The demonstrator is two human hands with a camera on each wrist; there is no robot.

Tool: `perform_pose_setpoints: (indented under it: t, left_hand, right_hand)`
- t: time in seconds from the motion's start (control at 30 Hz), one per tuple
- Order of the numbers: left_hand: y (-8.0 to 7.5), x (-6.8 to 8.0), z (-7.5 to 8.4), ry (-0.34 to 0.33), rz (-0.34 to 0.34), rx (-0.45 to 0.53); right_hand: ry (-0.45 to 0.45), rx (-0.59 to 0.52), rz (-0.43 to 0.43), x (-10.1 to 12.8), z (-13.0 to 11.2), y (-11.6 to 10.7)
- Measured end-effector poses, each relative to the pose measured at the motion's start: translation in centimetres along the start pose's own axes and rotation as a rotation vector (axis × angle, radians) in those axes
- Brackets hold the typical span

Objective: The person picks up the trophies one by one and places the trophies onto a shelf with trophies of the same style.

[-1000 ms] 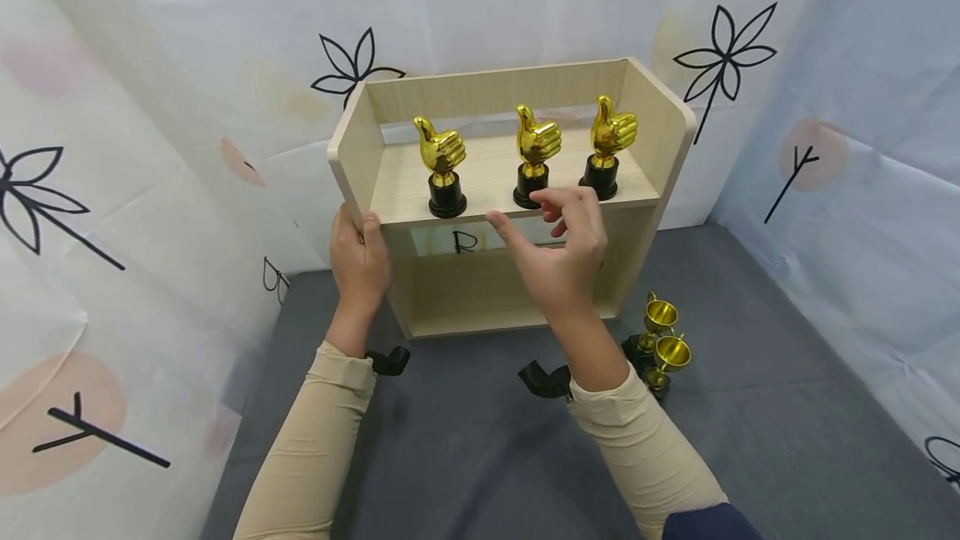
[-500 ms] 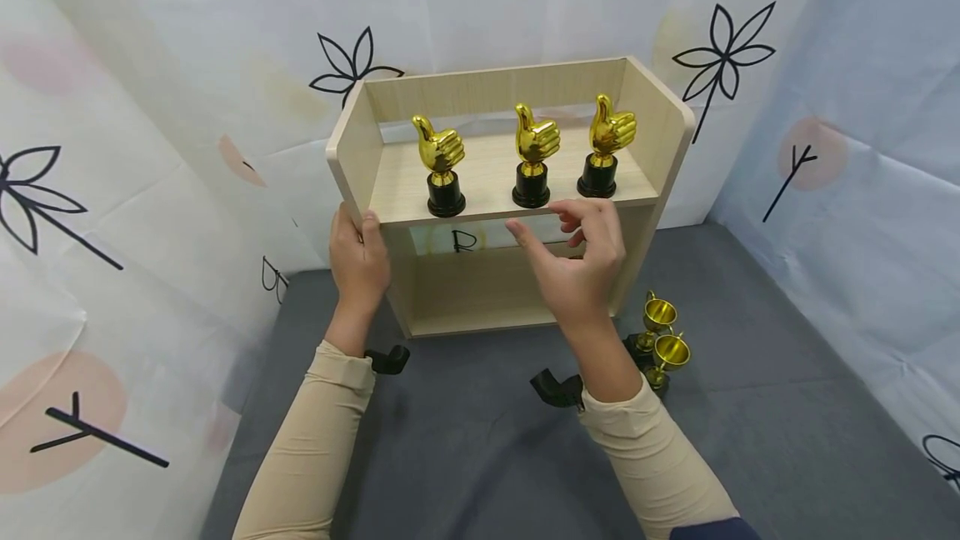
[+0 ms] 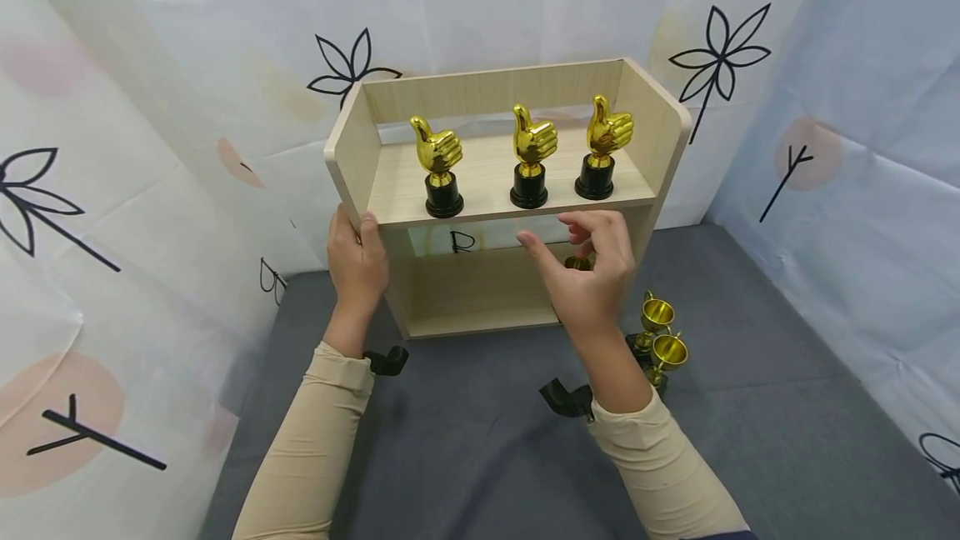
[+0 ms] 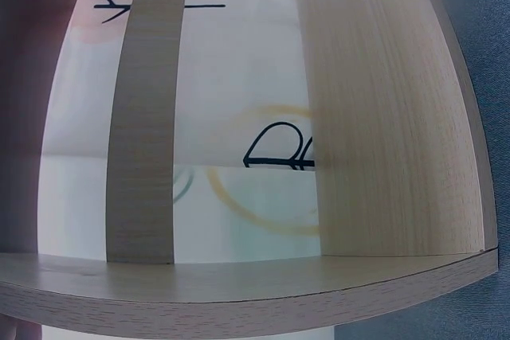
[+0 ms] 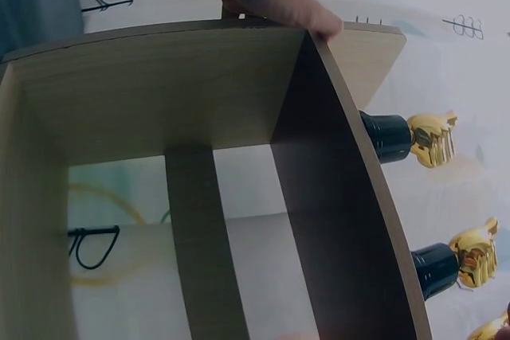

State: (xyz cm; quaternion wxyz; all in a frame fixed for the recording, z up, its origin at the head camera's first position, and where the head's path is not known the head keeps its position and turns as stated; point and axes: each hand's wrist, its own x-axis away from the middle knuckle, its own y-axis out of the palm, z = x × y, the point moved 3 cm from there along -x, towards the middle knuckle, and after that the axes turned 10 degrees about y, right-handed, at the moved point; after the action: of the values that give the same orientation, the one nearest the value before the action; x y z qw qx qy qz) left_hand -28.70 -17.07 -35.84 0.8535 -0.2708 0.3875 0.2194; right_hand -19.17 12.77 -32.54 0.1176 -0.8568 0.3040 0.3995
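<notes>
left hand [image 3: 358, 261] gripping shelf unit [image 3: 660, 152] side at 9 o'clock; right hand [image 3: 588, 269] loosely open, empty; steadying advisable near thumbs-up trophies [image 3: 529, 155].

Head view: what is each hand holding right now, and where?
The left hand grips the wooden shelf at the front edge of its left side panel. The right hand holds nothing; its fingers are loosely curled before the lower compartment.

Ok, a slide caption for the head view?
Left hand grips the wooden shelf holding three thumbs-up trophies; right hand hovers below.
</notes>
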Motion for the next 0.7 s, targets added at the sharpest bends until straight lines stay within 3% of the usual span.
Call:
perform_pose_setpoints:
  t: [0.7]
  left_hand:
    - [-0.04, 0.0, 0.07, 0.014, -0.001, 0.0]
  right_hand:
    - [-0.021, -0.004, 0.029, 0.68, 0.49, -1.05]
